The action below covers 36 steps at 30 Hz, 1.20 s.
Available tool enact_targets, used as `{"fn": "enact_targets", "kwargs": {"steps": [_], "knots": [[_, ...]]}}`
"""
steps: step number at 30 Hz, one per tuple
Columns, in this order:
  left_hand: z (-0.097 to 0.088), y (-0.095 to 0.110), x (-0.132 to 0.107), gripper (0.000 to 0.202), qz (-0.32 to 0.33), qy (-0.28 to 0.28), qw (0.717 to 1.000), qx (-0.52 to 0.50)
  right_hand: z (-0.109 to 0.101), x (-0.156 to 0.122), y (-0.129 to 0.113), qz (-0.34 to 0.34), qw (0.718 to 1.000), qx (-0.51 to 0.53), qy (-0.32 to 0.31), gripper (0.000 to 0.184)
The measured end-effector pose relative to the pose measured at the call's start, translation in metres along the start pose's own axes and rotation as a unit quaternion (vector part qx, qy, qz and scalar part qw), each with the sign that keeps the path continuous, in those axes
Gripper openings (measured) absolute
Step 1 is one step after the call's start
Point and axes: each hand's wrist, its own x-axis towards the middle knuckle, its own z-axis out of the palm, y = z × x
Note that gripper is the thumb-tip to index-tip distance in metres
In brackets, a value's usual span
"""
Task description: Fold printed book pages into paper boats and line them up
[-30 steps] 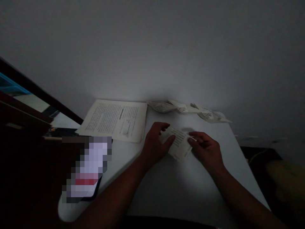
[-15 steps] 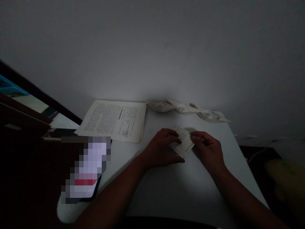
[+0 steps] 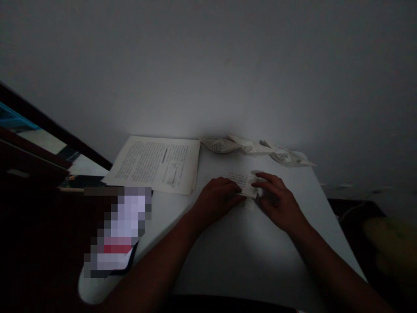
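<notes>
A small piece of folded printed paper [image 3: 247, 188] lies on the white table between my hands. My left hand [image 3: 221, 198] grips its left side, thumb near the lower edge and fingers above. My right hand [image 3: 280, 203] is at the paper's right side with fingers spread apart, the fingertips touching or just over its edge. A narrow strip of the paper shows below the main fold. Behind my hands, along the wall, stand several folded paper boats [image 3: 221, 145] in a row.
A stack of printed sheets [image 3: 153, 165] lies at the table's back left. A phone [image 3: 125, 261] with a blurred-out screen rests at the left edge. The wall [image 3: 228, 87] rises directly behind the table [image 3: 228, 269]. Beyond the right edge is a dim yellowish object [image 3: 391, 243].
The paper has turned, and a fold now lies across it with a strip showing below. My left fingers have closed in on it. My right fingers have spread from their pinch.
</notes>
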Motion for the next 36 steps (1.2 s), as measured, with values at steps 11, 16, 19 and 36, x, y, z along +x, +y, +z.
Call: {"fn": "enact_targets", "kwargs": {"steps": [11, 16, 19, 36], "knots": [[-0.005, -0.002, 0.000, 0.016, 0.021, 0.027, 0.993, 0.112, 0.004, -0.002, 0.007, -0.056, 0.997, -0.042, 0.010, 0.017], [-0.010, 0.000, 0.000, 0.013, -0.018, -0.007, 0.987, 0.158, 0.004, 0.000, 0.004, -0.075, 0.996, -0.053, -0.018, 0.019], [-0.011, 0.000, 0.000, 0.010, -0.036, -0.015, 0.985, 0.168, 0.004, 0.002, 0.002, -0.087, 0.994, -0.058, -0.030, 0.020], [-0.011, 0.009, 0.001, 0.029, -0.071, -0.041, 0.978, 0.191, 0.003, 0.005, -0.005, -0.058, 0.995, -0.064, -0.052, 0.015]]}}
